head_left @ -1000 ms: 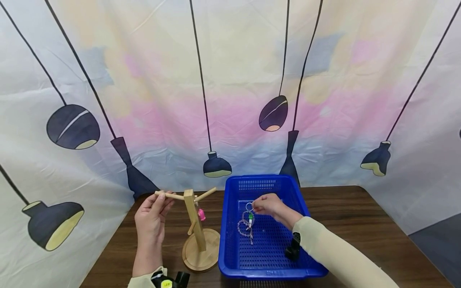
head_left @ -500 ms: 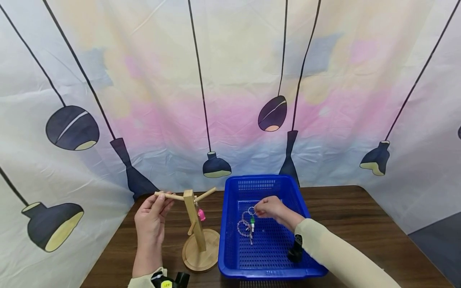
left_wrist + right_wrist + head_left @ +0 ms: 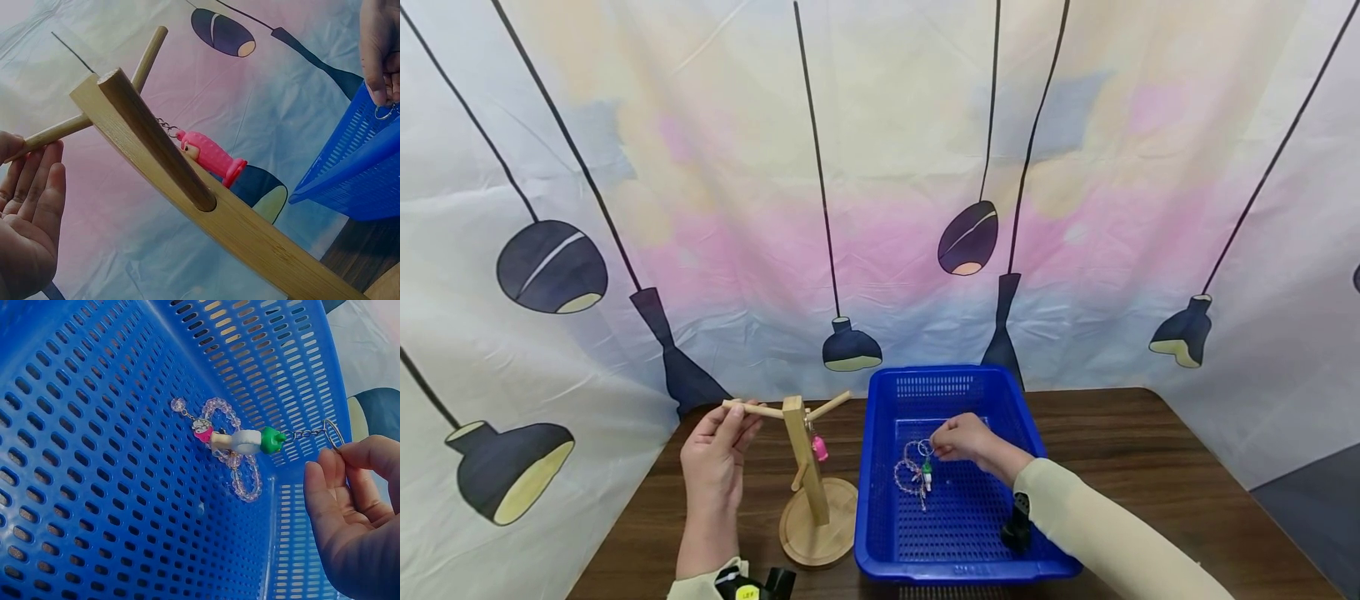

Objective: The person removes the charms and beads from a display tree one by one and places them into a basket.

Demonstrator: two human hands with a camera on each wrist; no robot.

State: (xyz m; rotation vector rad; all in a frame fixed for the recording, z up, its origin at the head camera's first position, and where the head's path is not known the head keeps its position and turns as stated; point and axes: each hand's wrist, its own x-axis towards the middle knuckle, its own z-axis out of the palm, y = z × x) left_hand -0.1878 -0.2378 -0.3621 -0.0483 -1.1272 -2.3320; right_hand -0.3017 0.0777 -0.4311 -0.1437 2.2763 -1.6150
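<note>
My left hand (image 3: 715, 458) pinches the end of one peg of a wooden stand (image 3: 808, 467) with a round base. From another peg hangs a pink figure keychain (image 3: 209, 153) on a small chain. Over the blue basket (image 3: 862, 508), my right hand (image 3: 966, 439) pinches the metal ring of a keychain with a green and white figure (image 3: 253, 441), which dangles on a short chain. Behind that figure, in the right wrist view, a clear pinkish beaded bracelet (image 3: 249, 487) with a pink charm (image 3: 202, 431) is inside the basket; the figure partly hides it.
Stand and basket are side by side on a dark wooden table (image 3: 1112, 475). Behind them hangs a cloth backdrop (image 3: 910, 208) printed with lamps. Each wrist carries a black camera, and the right one (image 3: 1017, 525) sits low over the basket.
My right hand has shifted slightly right and down, and the green and white keychain has moved with it. The bracelet and my left hand on the peg look the same.
</note>
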